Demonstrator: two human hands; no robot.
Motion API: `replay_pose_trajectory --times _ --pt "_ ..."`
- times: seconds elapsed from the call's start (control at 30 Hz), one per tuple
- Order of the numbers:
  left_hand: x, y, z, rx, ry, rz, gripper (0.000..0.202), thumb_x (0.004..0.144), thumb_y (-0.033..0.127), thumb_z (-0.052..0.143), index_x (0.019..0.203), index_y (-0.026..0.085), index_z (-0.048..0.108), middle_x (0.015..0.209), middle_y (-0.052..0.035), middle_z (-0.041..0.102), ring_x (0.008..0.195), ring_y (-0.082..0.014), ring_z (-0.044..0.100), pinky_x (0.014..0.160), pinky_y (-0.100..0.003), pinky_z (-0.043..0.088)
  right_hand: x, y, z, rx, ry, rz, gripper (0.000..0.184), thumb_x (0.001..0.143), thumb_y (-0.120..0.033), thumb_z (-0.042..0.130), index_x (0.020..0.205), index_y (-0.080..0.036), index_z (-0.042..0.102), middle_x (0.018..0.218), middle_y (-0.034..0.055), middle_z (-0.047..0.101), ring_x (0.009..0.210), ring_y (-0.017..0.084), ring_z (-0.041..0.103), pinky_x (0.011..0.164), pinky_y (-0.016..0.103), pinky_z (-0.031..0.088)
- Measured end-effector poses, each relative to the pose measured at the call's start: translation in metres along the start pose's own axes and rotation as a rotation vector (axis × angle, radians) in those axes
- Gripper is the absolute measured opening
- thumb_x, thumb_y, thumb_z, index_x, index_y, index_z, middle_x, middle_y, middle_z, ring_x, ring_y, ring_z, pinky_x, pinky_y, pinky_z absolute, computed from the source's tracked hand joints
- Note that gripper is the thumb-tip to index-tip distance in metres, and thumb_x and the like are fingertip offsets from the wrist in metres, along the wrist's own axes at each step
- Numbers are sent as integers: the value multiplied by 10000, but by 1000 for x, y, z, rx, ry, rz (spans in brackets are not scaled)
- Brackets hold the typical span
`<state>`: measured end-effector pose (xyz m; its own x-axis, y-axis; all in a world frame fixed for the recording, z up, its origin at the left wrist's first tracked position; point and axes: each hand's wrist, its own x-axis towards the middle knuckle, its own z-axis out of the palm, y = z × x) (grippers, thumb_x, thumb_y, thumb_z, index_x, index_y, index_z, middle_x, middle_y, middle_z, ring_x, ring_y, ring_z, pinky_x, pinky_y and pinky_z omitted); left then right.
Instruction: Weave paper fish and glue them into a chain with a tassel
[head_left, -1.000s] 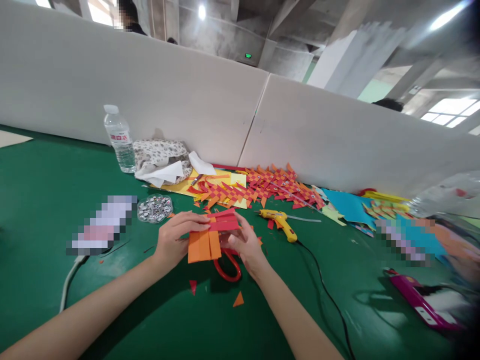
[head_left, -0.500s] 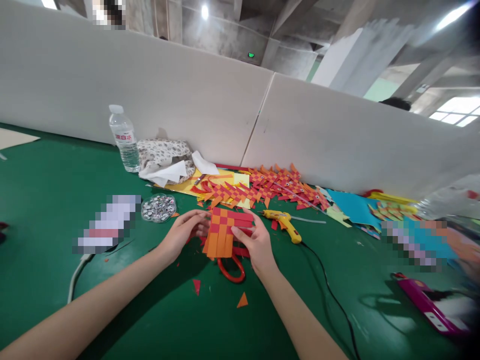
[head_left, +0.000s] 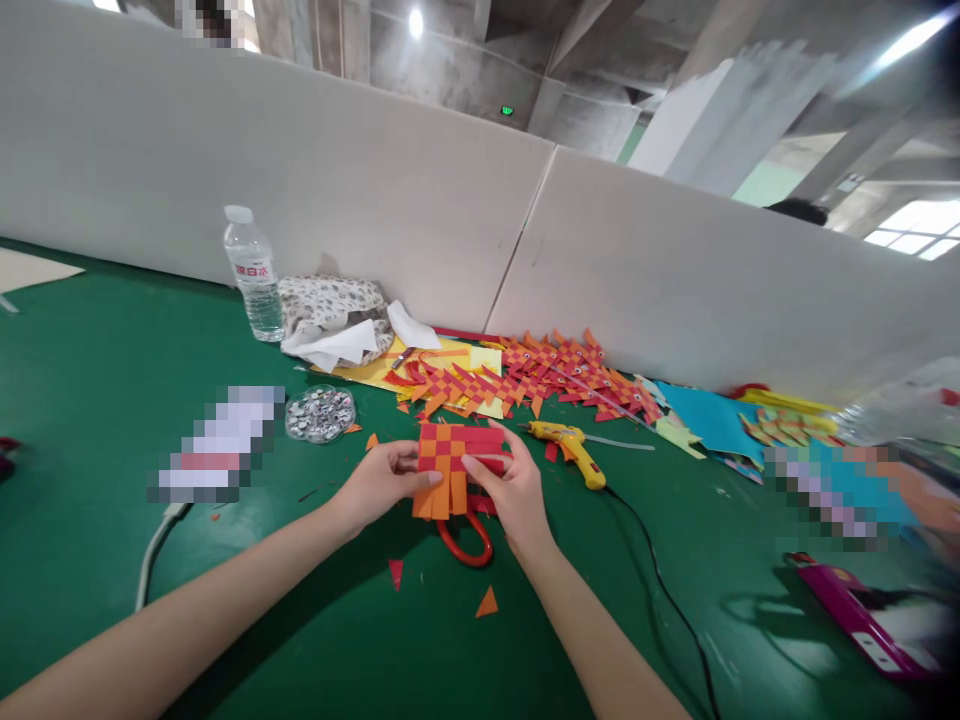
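Note:
A woven piece of red and orange paper strips (head_left: pixel 448 462) is held between both hands just above the green table (head_left: pixel 112 400). My left hand (head_left: pixel 382 482) pinches its left edge, thumb on top. On the right side, my right hand (head_left: pixel 506 487) grips the red strips with fingers closed. Red-handled scissors (head_left: pixel 466 540) lie on the table under the piece, partly hidden by it and by my right hand.
A yellow glue gun (head_left: pixel 568 448) with a black cord lies to the right. A dish of googly eyes (head_left: pixel 320 413), a water bottle (head_left: pixel 253 273), a pile of finished woven pieces (head_left: pixel 525 378), coloured paper and a pink object (head_left: pixel 855 615) surround the spot. White partition behind.
The paper piece was turned over, so the woven checker pattern now faces up. Both hands shifted slightly right and closer together on it.

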<state>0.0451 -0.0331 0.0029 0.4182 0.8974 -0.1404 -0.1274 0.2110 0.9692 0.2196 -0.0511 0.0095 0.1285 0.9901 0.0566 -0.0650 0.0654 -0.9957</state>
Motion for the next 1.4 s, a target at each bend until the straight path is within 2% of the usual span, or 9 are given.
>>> replay_pose_trajectory --times 0.23,0.5,0.6,0.8,0.97,1.03,1.13,1.27,1.4 --pt "2 -7 4 -84 35 44 509 578 299 776 1031 155 596 1025 -85 692 928 -232 649 826 -350 510 -5 3 5 -19 0 41 775 654 -344 730 1322 -215 359 789 31 710 732 225 682 707 373 551" --pt "0 -6 6 -39 -3 42 419 618 314 745 987 156 623 1009 -74 698 915 -236 653 830 -375 502 -7 3 11 74 60 117 741 642 -338 737 1287 -180 409 820 45 711 741 233 684 682 372 561" --pt "-1 -2 6 -17 5 81 396 665 358 706 1003 167 628 1022 -69 694 926 -227 647 820 -345 506 -6 -2 9 95 69 80 761 645 -306 737 1308 -189 382 852 41 717 775 227 685 711 365 562" --pt "1 1 -1 56 208 48 364 648 424 702 900 165 654 809 -34 714 750 -164 655 641 -232 515 -6 -4 7 73 89 18 779 641 -275 738 1321 -217 363 863 30 721 821 229 684 764 384 556" --pt "-1 4 1 -48 117 -30 342 630 417 720 841 160 639 764 -18 685 675 -122 632 631 -217 514 -3 -3 4 91 115 -11 717 636 -280 740 1268 -209 407 907 54 713 854 242 675 792 407 540" --pt "-3 9 2 -53 91 -70 357 622 423 723 841 156 633 805 -25 675 678 -121 623 625 -224 514 -2 -5 2 75 75 -24 703 634 -278 741 1252 -211 413 862 42 714 806 232 680 779 403 538" --pt "-3 13 -1 11 73 -90 380 619 430 720 876 162 640 828 -26 666 700 -126 610 594 -211 491 -2 -10 -2 37 -78 -3 732 615 -261 751 1257 -216 403 784 18 707 741 216 679 737 380 540" --pt "0 10 -5 133 31 -82 313 584 389 746 769 153 657 649 4 643 582 -105 565 538 -195 415 -5 -13 -3 -27 -257 64 734 606 -250 751 1256 -229 410 786 12 697 740 208 673 721 361 531" --pt "2 7 -5 201 41 -81 262 566 375 749 662 154 647 583 21 620 528 -93 517 513 -198 368 -6 -13 -4 -85 -303 78 727 610 -240 742 1261 -238 419 795 11 692 714 200 665 680 351 530"
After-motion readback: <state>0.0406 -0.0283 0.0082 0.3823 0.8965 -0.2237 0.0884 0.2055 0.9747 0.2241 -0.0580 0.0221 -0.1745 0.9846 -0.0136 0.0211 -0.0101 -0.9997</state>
